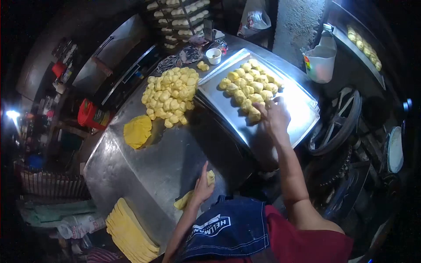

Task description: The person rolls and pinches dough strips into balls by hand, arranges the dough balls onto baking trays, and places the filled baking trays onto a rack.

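Over the tray (302, 125) at the right, my right hand (277, 117) reaches down with its fingers apart, at the near edge of a group of yellow dough balls (247, 90). One of its digits is beside the nearest ball (254, 115); glare blurs the other fingertips. My left hand (202, 191) is low over the metal table with its index finger stretched forward and its other fingers around a piece of yellow dough (211, 177). More dough (182, 201) shows beneath its wrist side. The palm hides whether these two parts join.
On the metal table (175, 162) are a heap of dough pieces (171, 94), a flat dough lump (137, 132), cut dough strips (129, 232) and a white cup (213, 55). A plastic jug (320, 61) and a large wheel (337, 122) stand at the right.
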Tool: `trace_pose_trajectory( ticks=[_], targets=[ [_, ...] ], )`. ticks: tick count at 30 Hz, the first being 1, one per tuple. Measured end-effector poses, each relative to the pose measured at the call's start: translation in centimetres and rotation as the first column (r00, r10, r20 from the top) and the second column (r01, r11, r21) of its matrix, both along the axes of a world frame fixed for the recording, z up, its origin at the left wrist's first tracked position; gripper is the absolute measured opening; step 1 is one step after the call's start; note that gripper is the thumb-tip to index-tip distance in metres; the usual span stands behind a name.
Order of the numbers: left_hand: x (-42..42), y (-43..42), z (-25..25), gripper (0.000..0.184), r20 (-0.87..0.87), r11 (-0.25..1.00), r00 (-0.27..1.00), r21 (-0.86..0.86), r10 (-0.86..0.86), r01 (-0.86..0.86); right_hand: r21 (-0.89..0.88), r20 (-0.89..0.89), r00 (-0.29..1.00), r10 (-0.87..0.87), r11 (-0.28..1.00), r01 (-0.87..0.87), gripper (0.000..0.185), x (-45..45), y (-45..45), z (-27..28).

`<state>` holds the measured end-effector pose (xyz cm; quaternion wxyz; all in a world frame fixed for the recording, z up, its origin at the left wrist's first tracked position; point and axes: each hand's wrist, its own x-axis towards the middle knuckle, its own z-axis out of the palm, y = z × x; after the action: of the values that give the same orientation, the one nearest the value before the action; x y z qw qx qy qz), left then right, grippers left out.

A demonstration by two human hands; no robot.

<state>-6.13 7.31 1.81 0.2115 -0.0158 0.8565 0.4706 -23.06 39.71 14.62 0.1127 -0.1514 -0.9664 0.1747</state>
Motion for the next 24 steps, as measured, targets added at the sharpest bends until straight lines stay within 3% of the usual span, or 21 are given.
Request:
trace_pose_trajectory(
  ticks=[2, 4, 5, 6, 7, 8, 9, 10, 11, 13, 14, 15, 16, 17, 18, 19, 20, 21, 22, 23, 24],
  targets=[
    [1.3, -0.5, 0.0, 0.111, -0.1, 0.999, 0.995, 0.033, -0.024, 0.028, -0.162, -0.104, 0.992, 0.066, 0.983, -0.083, 0.051, 2.3, -4.4, 0.8],
    [2.3, -0.3, 1.9, 0.111, -0.214, 0.989, 0.97, 0.118, 0.115, -0.091, -0.259, -0.257, 0.819, 0.513, 0.78, -0.57, 0.043, 6.1, -9.3, -1.0],
    [2.5, -1.3, 0.2, 0.111, -0.285, 0.971, 0.953, 0.237, 0.102, -0.033, -0.143, -0.102, 0.643, 0.759, 0.628, -0.765, 0.042, 7.5, -11.7, -2.5],
    [2.8, -1.6, 0.4, 0.111, -0.291, 0.966, 0.951, 0.255, 0.108, -0.032, -0.249, -0.063, 0.545, 0.836, 0.516, -0.82, 0.039, 9.2, -13.6, -4.2],
    [2.7, -1.9, 0.7, 0.106, -0.188, 0.87, 0.952, 0.476, 0.241, -0.127, -0.37, -0.028, 0.439, 0.898, 0.399, -0.839, 0.036, 11.0, -15.6, -5.9],
    [2.4, -3.1, -1.2, 0.087, -0.337, 0.919, 0.911, 0.381, 0.238, -0.099, -0.493, 0.002, 0.333, 0.943, 0.29, -0.82, 0.033, 12.8, -17.6, -7.6],
    [2.1, -4.3, -3.4, 0.07, -0.476, 0.956, 0.85, 0.274, 0.227, -0.102, -0.47, 0.016, 0.315, 0.949, 0.285, -0.835, 0.029, 13.4, -18.8, -6.5],
    [2.6, -5.6, -5.6, 0.07, -0.475, 0.954, 0.848, 0.281, 0.235, -0.108, -0.491, -0.01, 0.302, 0.953, 0.258, -0.832, 0.028, 13.9, -18.7, -5.5],
    [3.3, -6.8, -7.4, 0.061, -0.266, 0.897, 0.943, 0.437, 0.2, -0.067, -0.532, -0.045, 0.357, 0.933, 0.28, -0.799, 0.026, 13.9, -19.2, -4.9],
    [3.3, -6.0, -4.4, 0.033, -0.307, 0.994, 0.95, 0.075, -0.049, 0.075, -0.555, -0.076, 0.424, 0.903, 0.315, -0.77, 0.025, 14.4, -19.9, -4.7],
    [3.3, -5.6, -2.8, 0.024, -0.308, 0.982, 0.934, -0.106, -0.181, 0.155, -0.489, -0.12, 0.508, 0.853, 0.394, -0.778, 0.032, 15.0, -20.1, -5.3],
    [3.0, -4.9, -3.4, 0.023, -0.308, 0.946, 0.95, 0.321, 0.055, 0.05, -0.423, -0.171, 0.579, 0.797, 0.472, -0.774, 0.04, 15.1, -20.2, -5.8],
    [2.8, -3.9, -2.9, 0.021, -0.161, 0.828, 0.962, 0.552, 0.222, -0.099, -0.411, -0.171, 0.582, 0.795, 0.479, -0.775, 0.04, 14.5, -20.1, -6.5],
    [2.5, -3.0, -2.4, 0.02, 0.001, 0.631, 0.93, 0.735, 0.366, -0.249, -0.55, 0.025, 0.632, 0.775, 0.538, -0.639, 0.047, 13.8, -20.1, -7.2],
    [2.4, -2.4, -1.8, 0.02, -0.008, 0.632, 0.932, 0.738, 0.362, -0.239, -0.65, 0.22, 0.632, 0.743, 0.595, -0.472, 0.055, 13.2, -20.2, -6.8],
    [2.2, -2.0, -1.2, 0.02, 0.061, 0.589, 0.893, 0.731, 0.446, -0.345, -0.702, 0.194, 0.721, 0.665, 0.607, -0.371, 0.049, 13.6, -20.5, -5.9],
    [2.2, -1.9, -0.7, 0.02, 0.132, 0.538, 0.84, 0.713, 0.527, -0.45, -0.705, 0.189, 0.723, 0.665, 0.604, -0.371, 0.049, 13.7, -20.8, -6.5],
    [2.5, -1.9, 0.3, 0.02, 0.132, 0.544, 0.841, 0.708, 0.525, -0.451, -0.577, 0.097, 0.775, 0.624, 0.67, -0.467, 0.046, 14.2, -21.2, -7.6],
    [2.6, -2.0, 1.5, 0.023, -0.077, 0.829, 0.902, 0.435, 0.424, -0.353, -0.427, -0.005, 0.806, 0.592, 0.727, -0.537, 0.043, 14.3, -21.3, -7.5],
    [2.6, -2.1, 2.7, 0.025, -0.226, 0.97, 0.943, 0.071, 0.244, -0.234, -0.491, 0.036, 0.811, 0.584, 0.717, -0.495, 0.037, 14.3, -21.0, -7.4],
    [2.5, -2.3, 3.3, 0.028, -0.289, 0.94, 0.957, -0.321, 0.018, -0.114, -0.499, 0.034, 0.808, 0.589, 0.71, -0.497, 0.037, 14.0, -20.7, -7.9]
  ],
)
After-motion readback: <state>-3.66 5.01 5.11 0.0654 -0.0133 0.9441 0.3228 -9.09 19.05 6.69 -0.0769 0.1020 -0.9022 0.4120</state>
